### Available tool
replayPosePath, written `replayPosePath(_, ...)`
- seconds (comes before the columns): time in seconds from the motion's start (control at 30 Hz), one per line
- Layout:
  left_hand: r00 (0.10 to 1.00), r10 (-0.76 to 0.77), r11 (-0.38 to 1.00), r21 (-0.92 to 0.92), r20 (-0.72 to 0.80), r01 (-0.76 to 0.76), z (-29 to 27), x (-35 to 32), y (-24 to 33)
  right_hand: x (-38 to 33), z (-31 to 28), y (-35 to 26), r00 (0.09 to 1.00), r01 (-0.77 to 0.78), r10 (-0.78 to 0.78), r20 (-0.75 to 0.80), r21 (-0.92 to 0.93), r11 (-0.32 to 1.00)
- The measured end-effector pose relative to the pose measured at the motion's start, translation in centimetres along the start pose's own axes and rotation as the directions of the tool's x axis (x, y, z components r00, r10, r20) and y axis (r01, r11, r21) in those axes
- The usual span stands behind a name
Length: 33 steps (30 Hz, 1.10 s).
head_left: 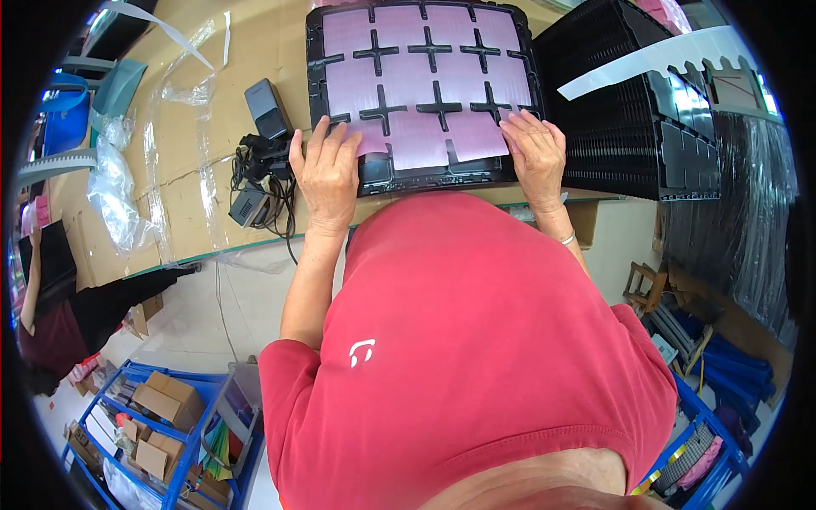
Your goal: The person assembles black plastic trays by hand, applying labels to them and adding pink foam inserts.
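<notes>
A black plastic tray (503,175) lies flat in front of me. Thin pink sheet (408,81) covers most of it, and black cross-shaped dividers poke up through slits in the sheet. At the tray's near left corner, my left hand (327,174) rests with fingers stretched and spread, its thumb touching the pink sheet. My right hand (537,157) lies over the near right edge, fingers loosely extended, with fingertips at the sheet's margin. Between the hands, the sheet's near edge is uneven and leaves a strip of tray bare.
Right of the tray stands a tall stack of black trays (595,110). On the cardboard-covered table (187,187) lie a dark grey handheld device (267,109), tangled black cables (263,166) and clear plastic wrap (115,191). Another person's arm (32,280) shows far left.
</notes>
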State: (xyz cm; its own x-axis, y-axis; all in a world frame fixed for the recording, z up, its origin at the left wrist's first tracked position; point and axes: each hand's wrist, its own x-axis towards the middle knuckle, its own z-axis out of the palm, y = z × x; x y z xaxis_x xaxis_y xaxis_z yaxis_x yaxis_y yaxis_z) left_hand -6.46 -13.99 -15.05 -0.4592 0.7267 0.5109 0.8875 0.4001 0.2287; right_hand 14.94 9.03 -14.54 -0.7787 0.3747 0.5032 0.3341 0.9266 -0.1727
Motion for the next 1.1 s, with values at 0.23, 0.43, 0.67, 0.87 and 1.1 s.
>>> replayPosePath(0.23,0.980,-0.045,0.996,0.079,0.193,0.030,-1.9,-0.4,1.0,-0.9,-1.2,-0.1,0.988,0.012,-0.015,0.154,0.020,1.000)
replayPosePath(0.43,0.881,0.010,0.982,-0.173,0.473,0.082,-5.5,0.5,3.0,-1.3,-6.4,-0.2,0.890,-0.029,0.029,0.455,-0.006,1.000)
replayPosePath(0.67,0.849,0.177,0.963,-0.266,0.497,-0.045,-1.0,0.5,4.1,-1.1,-5.3,-1.2,0.887,-0.089,0.022,0.462,0.123,0.988)
replayPosePath(0.87,0.802,0.195,0.977,-0.179,0.565,-0.112,0.4,-0.6,4.4,-4.5,-3.2,-0.6,0.870,-0.093,0.127,0.476,-0.095,0.991)
replayPosePath(1.1,0.793,0.175,0.984,-0.117,0.583,-0.132,1.1,-1.0,4.3,-4.5,-4.0,-0.4,0.833,-0.171,0.281,0.476,-0.263,0.950)
